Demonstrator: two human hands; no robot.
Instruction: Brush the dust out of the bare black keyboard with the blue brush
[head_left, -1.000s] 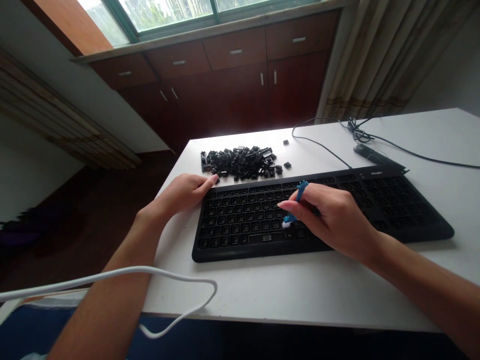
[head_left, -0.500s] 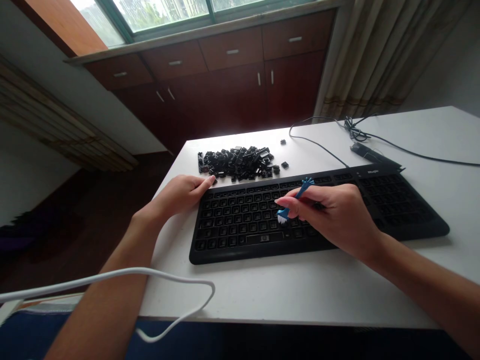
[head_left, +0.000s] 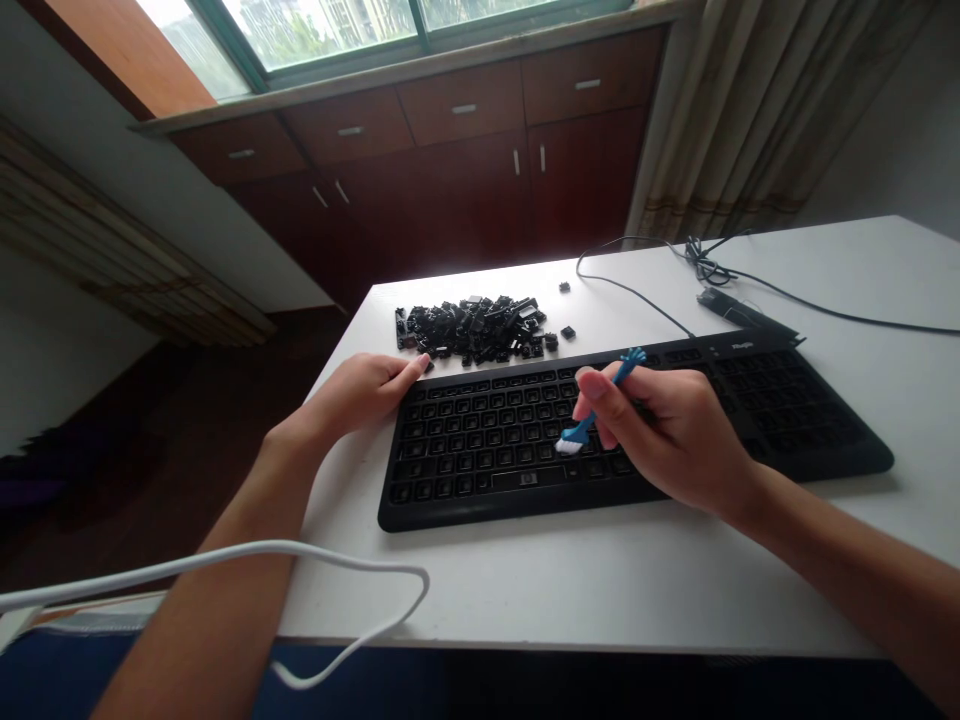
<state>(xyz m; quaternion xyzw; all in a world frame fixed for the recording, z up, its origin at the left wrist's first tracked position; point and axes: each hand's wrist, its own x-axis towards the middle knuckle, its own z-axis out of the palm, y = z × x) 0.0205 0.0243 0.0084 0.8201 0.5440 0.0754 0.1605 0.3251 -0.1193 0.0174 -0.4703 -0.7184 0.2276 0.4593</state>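
A black keyboard [head_left: 465, 508] with its keycaps off lies at a slant on the white table, its bare key sockets showing. My right hand [head_left: 675, 430] pinches a small blue brush [head_left: 581, 432] between thumb and fingers. The brush's white bristles point down at the sockets just above the long space-bar slot. At the keyboard's upper left corner, my left hand [head_left: 367, 390] holds the edge, thumb stretched along it and the other fingers mostly hidden. Behind the keyboard is a pile of loose black keycaps [head_left: 472, 328].
A flat black tool-like piece [head_left: 750, 315] lies behind the keyboard at right, near a bundled black cable [head_left: 709, 262]. A white cable [head_left: 315, 550] crosses the front left above the table. Beyond the table [head_left: 600, 590] stand red-brown cabinets [head_left: 450, 190] under a window.
The brush has tilted in my right hand, its bristles now angled to the left. My right thumb has shifted up and right. The left hand stays at the keyboard's corner.
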